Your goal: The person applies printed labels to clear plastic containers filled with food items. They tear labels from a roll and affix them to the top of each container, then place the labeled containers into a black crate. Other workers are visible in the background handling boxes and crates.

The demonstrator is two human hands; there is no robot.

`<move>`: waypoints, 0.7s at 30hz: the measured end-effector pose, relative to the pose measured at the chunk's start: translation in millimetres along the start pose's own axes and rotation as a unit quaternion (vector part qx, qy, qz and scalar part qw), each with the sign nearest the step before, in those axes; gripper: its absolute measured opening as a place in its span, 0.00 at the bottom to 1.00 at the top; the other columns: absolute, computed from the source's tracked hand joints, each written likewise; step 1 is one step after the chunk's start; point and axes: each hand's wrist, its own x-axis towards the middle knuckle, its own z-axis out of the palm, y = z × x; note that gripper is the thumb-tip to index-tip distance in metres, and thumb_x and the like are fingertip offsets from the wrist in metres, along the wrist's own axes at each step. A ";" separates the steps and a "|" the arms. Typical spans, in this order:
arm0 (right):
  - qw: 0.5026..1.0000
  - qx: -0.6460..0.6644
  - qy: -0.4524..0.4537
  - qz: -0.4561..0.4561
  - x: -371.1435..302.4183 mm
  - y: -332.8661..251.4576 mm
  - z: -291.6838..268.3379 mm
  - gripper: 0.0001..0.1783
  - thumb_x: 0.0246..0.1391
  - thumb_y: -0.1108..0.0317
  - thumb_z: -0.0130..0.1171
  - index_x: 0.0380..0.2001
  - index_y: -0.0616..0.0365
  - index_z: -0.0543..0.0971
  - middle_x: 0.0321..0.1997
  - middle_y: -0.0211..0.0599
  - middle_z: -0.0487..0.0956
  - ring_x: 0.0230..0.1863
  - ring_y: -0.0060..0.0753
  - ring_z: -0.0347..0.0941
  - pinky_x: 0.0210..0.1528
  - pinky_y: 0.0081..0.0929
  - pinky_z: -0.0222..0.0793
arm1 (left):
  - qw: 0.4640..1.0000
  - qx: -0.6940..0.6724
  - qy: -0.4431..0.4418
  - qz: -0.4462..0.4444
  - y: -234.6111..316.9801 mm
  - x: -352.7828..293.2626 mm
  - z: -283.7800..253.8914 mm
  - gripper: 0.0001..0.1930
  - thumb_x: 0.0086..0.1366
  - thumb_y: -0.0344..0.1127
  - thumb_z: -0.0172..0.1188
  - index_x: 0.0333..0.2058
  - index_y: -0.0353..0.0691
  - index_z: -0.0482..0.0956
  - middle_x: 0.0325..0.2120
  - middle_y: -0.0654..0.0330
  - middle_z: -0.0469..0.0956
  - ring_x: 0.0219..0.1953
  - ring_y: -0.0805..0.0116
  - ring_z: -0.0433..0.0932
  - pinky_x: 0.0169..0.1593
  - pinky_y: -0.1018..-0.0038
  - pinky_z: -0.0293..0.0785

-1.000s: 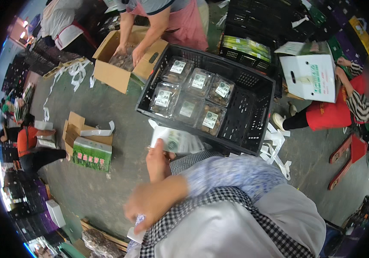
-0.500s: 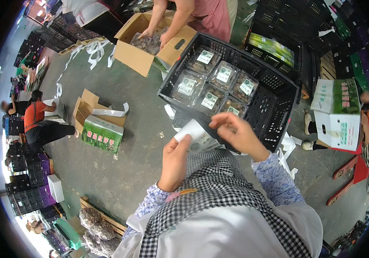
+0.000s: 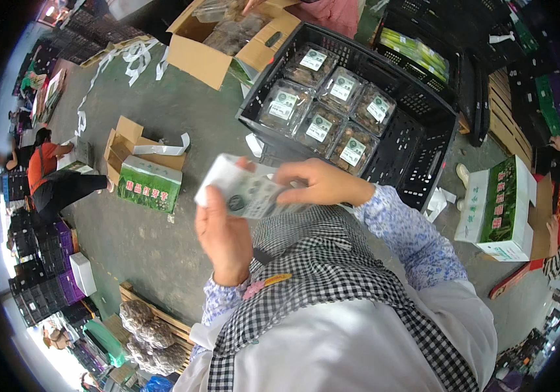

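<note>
A strip of white labels (image 3: pixel 248 198) with dark print is stretched between my two hands, in front of my checked apron. My left hand (image 3: pixel 223 238) grips its left end, thumb on top. The fingers of my right hand (image 3: pixel 322 183) are closed at the strip's right end, partly covering it. Just beyond my right hand stands a black plastic crate (image 3: pixel 423 98). Several clear lidded packs of brownish produce (image 3: pixel 353 151) sit in its left part, each with a white label on the lid.
An open carton (image 3: pixel 198 62) with bagged produce stands beyond the crate, a person's hand (image 3: pixel 252 6) at it. A green-and-white carton (image 3: pixel 151 184) lies on the floor at left. At right, a person holds another carton (image 3: pixel 505 208). Green vegetables (image 3: pixel 414 53) fill a farther crate.
Both hands have moved left with the label strip, away from the crate. My right hand, held above the strip before, now has its fingers on it. The carton at right has turned.
</note>
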 end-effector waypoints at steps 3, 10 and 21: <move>0.993 0.020 -0.103 0.046 4.0 31.7 -4.0 0.22 0.51 0.62 0.64 0.47 0.61 0.77 0.41 0.40 0.81 0.42 0.31 0.75 0.49 0.29 0.68 | 0.988 0.012 0.113 0.106 19.5 -1.3 2.4 0.23 0.72 0.45 0.41 0.53 0.28 0.66 0.48 0.48 0.74 0.52 0.57 0.73 0.58 0.60 0.66; 0.983 -0.063 -0.121 0.126 -2.4 141.7 17.3 0.18 0.51 0.64 0.62 0.44 0.58 0.78 0.38 0.38 0.81 0.36 0.31 0.76 0.40 0.31 0.70 | 0.848 0.186 0.317 0.382 58.2 -23.4 18.3 0.29 0.71 0.54 0.35 0.59 0.35 0.59 0.54 0.48 0.67 0.57 0.56 0.67 0.60 0.56 0.64; 0.960 -0.156 0.228 0.044 -8.2 140.3 22.8 0.18 0.49 0.78 0.49 0.47 0.59 0.72 0.46 0.43 0.75 0.45 0.46 0.73 0.45 0.40 0.68 | 0.981 0.158 0.096 0.062 27.1 -0.2 -4.3 0.19 0.71 0.39 0.43 0.48 0.29 0.72 0.43 0.51 0.78 0.45 0.64 0.78 0.50 0.70 0.73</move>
